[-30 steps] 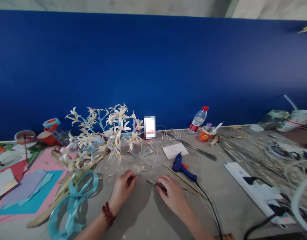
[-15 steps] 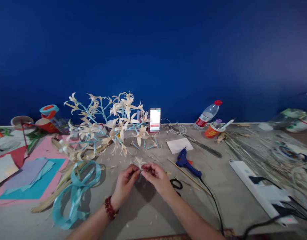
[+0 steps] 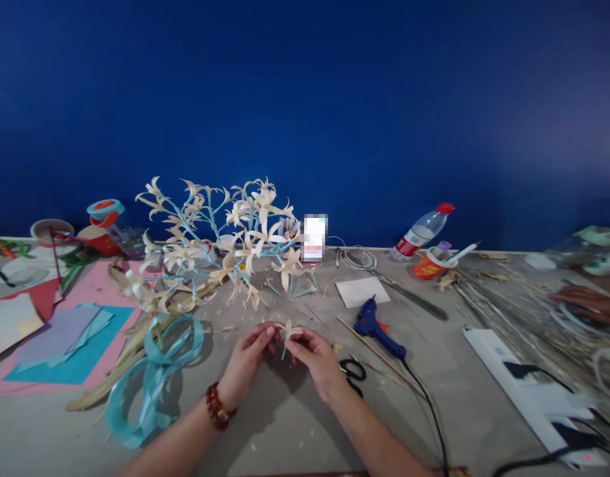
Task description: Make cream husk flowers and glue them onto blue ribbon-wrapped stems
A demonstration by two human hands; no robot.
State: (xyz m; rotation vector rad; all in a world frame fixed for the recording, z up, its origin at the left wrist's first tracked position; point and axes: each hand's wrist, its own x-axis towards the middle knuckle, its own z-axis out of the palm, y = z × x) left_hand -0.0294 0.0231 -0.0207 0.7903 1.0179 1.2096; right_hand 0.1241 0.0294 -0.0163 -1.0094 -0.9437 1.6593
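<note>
Small flower: the small cream craft flower on a thin light-blue stem (image 3: 288, 329) is held just above the flat grey table (image 3: 295, 430), near its front middle.
Left hand: the left hand (image 3: 248, 361) pinches the flower from 9 o'clock, fingers (image 3: 265, 330) closed on it.
Right hand: the right hand (image 3: 317, 358) pinches it from 3 o'clock.
Why held so: two pinches probably stop such a light thing from twisting.
Tools: black-handled scissors (image 3: 352, 371) lie just beside the right hand at 4 o'clock. The blue plastic glue gun (image 3: 377, 328) rests at 2 o'clock, likely kept close for easy reach.
Big bunch: a tall spray of cream flowers on blue stems (image 3: 225, 245) stands at 11 o'clock.
Ribbon: loops of light-blue ribbon (image 3: 150, 371) lie at 8 o'clock.
Table: little scraps lie all over it.
Room: a dark blue wall (image 3: 334, 99) stands behind. Another person's hand (image 3: 583, 301) shows far off at 3 o'clock.
</note>
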